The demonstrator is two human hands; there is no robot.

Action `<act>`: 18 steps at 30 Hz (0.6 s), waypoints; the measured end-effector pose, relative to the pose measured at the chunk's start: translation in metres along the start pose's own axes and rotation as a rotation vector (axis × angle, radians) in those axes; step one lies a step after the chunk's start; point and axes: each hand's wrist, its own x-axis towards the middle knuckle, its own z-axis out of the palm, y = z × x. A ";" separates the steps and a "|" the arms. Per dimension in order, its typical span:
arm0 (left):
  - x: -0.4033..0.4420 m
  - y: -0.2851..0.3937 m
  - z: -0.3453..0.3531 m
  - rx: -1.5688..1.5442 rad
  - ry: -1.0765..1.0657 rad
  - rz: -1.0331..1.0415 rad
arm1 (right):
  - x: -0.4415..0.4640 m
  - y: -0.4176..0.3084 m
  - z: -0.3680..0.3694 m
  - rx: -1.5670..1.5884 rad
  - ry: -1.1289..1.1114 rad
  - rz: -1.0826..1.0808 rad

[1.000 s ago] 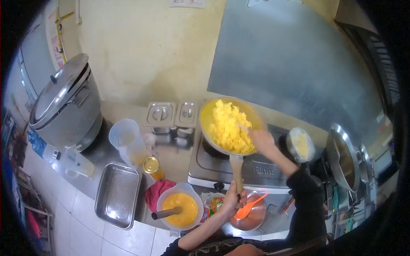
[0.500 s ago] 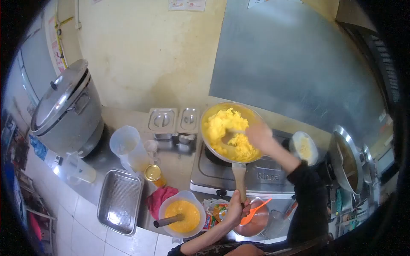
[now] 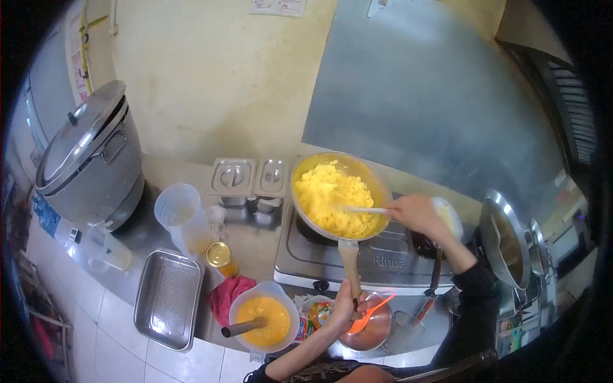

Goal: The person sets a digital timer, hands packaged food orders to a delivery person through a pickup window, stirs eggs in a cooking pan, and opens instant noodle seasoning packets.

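My left hand (image 3: 345, 305) is closed round the wooden handle (image 3: 349, 262) of a frying pan (image 3: 380, 185) over the gas stove (image 3: 408, 268). Fluffy yellow scrambled egg (image 3: 332, 191) fills much of the pan. To the pan's right, my right hand (image 3: 412, 214) grips a pale spatula (image 3: 367, 209), whose far end is in the egg. Below the stove's left side stands a jug of beaten egg (image 3: 265, 319) with a dark-handled tool in it. A metal bowl with an orange spoon (image 3: 371, 314) is just right of my left hand.
A large lidded pot (image 3: 96, 159) stands at the left, near a plastic pitcher (image 3: 182, 217) and a wire-patterned metal tray (image 3: 169, 300). Lidded steel containers (image 3: 234, 177) sit left of the stove. A pale bowl (image 3: 447, 217) and a large wok (image 3: 504, 242) are at the right.
My right hand has moved right from over the pan's edge, and the spatula now shows. The egg, split by a gap half a second ago, is spread across the pan again.
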 end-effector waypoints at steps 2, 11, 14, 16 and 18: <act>0.002 0.001 0.001 -0.004 -0.001 -0.015 | -0.017 -0.005 -0.037 -0.021 -0.109 -0.025; -0.003 0.001 0.009 -0.073 0.051 -0.036 | 0.046 -0.019 0.012 -0.431 -0.209 0.046; 0.003 -0.005 0.002 -0.081 0.008 -0.009 | 0.075 0.015 0.031 -0.345 -0.087 0.143; 0.003 -0.009 0.003 -0.046 0.017 -0.006 | 0.086 0.037 0.029 -0.116 -0.074 0.139; 0.005 -0.006 0.001 -0.070 0.012 0.023 | 0.076 0.037 0.016 -0.152 0.019 0.146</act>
